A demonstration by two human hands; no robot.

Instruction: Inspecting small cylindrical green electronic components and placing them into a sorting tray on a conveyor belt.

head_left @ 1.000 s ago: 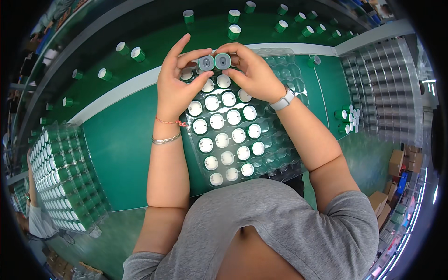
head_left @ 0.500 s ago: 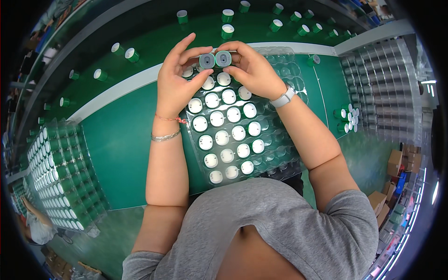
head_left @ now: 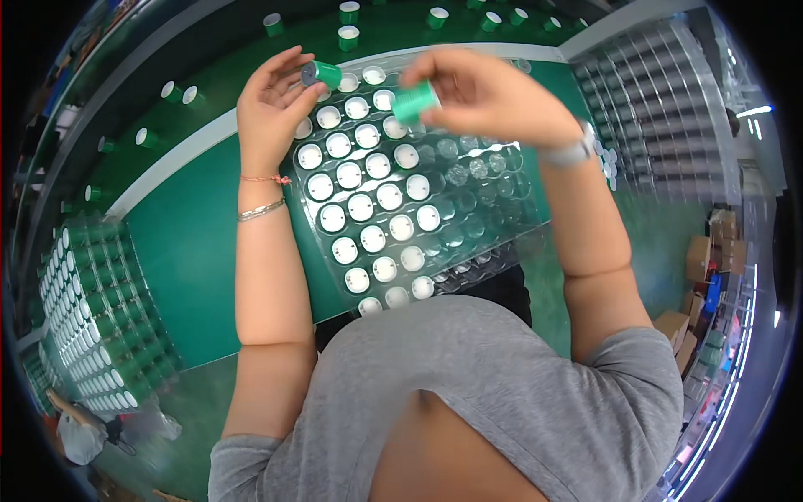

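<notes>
My left hand is closed on a small green cylinder whose dark grey end faces left. My right hand, smeared by motion, grips a second green cylinder, tilted and apart from the first. Both are over the far part of a clear plastic tray with round pockets. White-topped green cylinders stand upright in its left columns. The pockets toward the right of the tray hold none.
Green cylinders stand scattered on a green conveyor belt behind a pale rail. A filled tray stands at the left and stacked clear trays at the right. Cartons lie beyond the table.
The two cylinders, side by side with grey ends toward me, are now apart and turned. My right hand has moved right. The whole view has shifted, and the tray appears further left.
</notes>
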